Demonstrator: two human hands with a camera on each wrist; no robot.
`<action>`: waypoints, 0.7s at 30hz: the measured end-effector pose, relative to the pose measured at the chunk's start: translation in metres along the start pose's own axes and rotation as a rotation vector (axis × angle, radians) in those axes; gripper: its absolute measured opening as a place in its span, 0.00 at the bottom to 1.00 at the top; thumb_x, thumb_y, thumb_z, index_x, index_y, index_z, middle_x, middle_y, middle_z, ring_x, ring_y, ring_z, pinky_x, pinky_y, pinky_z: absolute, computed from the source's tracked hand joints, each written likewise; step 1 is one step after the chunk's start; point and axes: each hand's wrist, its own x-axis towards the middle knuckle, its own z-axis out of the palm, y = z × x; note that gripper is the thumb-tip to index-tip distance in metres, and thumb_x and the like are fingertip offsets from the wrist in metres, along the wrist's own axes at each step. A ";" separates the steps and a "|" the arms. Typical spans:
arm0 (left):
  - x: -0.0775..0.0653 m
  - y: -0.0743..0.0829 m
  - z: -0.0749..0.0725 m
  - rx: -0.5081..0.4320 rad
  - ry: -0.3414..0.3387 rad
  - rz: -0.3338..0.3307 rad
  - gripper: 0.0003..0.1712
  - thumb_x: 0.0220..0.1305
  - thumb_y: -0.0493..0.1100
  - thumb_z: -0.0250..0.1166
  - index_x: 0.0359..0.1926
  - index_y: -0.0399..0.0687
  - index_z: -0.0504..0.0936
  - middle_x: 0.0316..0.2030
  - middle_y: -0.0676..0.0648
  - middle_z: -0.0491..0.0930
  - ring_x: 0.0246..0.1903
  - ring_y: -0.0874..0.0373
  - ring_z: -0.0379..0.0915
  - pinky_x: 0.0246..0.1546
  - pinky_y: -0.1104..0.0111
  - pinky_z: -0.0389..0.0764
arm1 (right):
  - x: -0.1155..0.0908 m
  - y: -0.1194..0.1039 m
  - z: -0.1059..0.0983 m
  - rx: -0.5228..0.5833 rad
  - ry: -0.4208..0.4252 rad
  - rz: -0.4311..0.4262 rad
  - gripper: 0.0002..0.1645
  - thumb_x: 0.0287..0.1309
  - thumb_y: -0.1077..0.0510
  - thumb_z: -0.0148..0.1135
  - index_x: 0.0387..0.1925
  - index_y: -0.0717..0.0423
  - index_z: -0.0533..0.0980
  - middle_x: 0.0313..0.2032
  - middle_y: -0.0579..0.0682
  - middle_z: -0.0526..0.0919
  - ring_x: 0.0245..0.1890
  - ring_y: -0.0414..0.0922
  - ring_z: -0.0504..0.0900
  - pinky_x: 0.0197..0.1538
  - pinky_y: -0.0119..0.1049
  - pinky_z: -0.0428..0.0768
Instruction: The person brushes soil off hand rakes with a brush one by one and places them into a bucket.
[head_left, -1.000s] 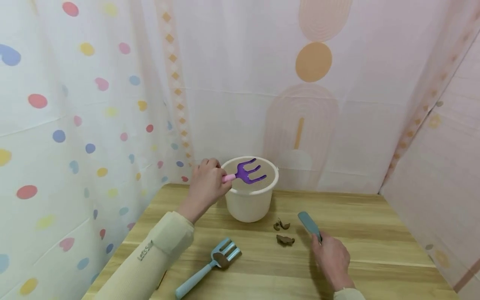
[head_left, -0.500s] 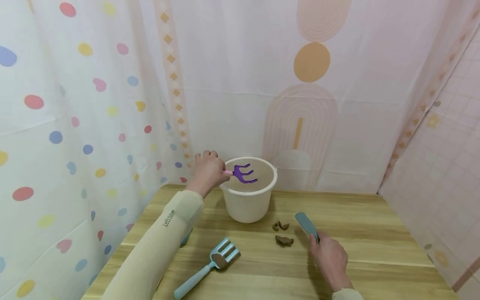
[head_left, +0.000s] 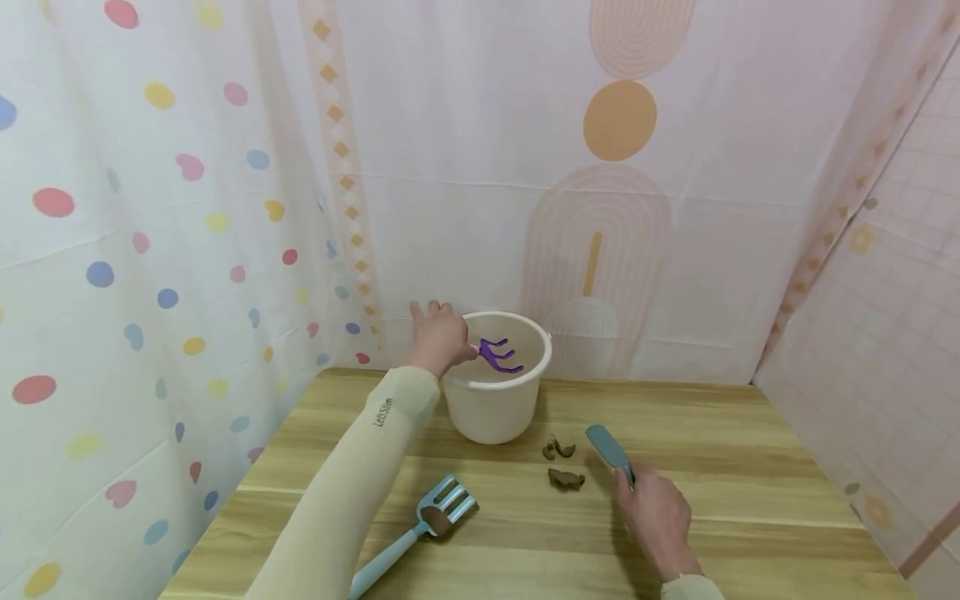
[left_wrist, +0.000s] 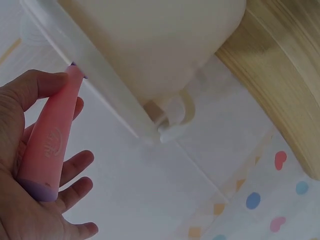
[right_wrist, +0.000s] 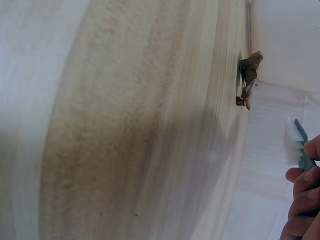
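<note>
My left hand (head_left: 441,337) holds a small garden hand fork by its pink handle (left_wrist: 50,135), thumb along one side, the other fingers loosely spread behind it. Its purple three-tined head (head_left: 495,357) points over the mouth of a white bucket (head_left: 491,412), with the hand right at the left rim. In my right hand (head_left: 654,517) is a brush (head_left: 609,446) with a teal back; the right wrist view shows white bristles (right_wrist: 294,142). Just left of the brush lie curled brown dry leaves (head_left: 566,479) and smaller pieces (head_left: 558,448) on the table.
A light blue toy fork (head_left: 442,504) with a brown patch lies at the table's front left, its handle partly behind the left sleeve (head_left: 337,508). Patterned curtains (head_left: 450,125) hang behind the wooden table (head_left: 675,417) and along its sides.
My left hand has moved right to the bucket's rim. The purple fork head sits lower against the bucket's mouth. The right hand with the brush has hardly moved.
</note>
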 end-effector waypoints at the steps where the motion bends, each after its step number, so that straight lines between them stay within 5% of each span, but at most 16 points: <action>1: 0.001 0.001 0.001 0.001 -0.008 -0.004 0.21 0.53 0.61 0.71 0.28 0.48 0.83 0.51 0.37 0.76 0.62 0.38 0.61 0.64 0.33 0.44 | 0.000 0.000 0.000 -0.001 -0.002 0.001 0.15 0.67 0.50 0.55 0.29 0.55 0.76 0.13 0.45 0.66 0.14 0.43 0.66 0.17 0.37 0.62; 8: 0.005 0.011 0.011 -0.010 -0.078 -0.009 0.21 0.53 0.56 0.72 0.38 0.44 0.84 0.57 0.36 0.74 0.65 0.37 0.58 0.65 0.34 0.39 | 0.003 -0.002 0.001 -0.014 0.009 -0.012 0.18 0.68 0.50 0.55 0.40 0.61 0.81 0.14 0.45 0.68 0.15 0.43 0.67 0.18 0.37 0.62; 14: 0.002 0.016 0.017 -0.008 -0.103 -0.022 0.19 0.52 0.50 0.70 0.41 0.42 0.84 0.55 0.36 0.76 0.65 0.38 0.60 0.66 0.34 0.42 | 0.002 -0.004 0.001 -0.014 0.021 -0.025 0.15 0.68 0.50 0.55 0.32 0.56 0.78 0.14 0.44 0.66 0.15 0.42 0.66 0.18 0.36 0.61; 21: 0.000 0.020 0.023 -0.002 -0.144 -0.020 0.17 0.55 0.49 0.70 0.41 0.42 0.84 0.55 0.36 0.77 0.66 0.36 0.58 0.65 0.34 0.42 | -0.001 -0.002 0.002 -0.007 -0.007 0.005 0.15 0.68 0.50 0.55 0.35 0.57 0.79 0.15 0.44 0.68 0.15 0.43 0.67 0.19 0.37 0.62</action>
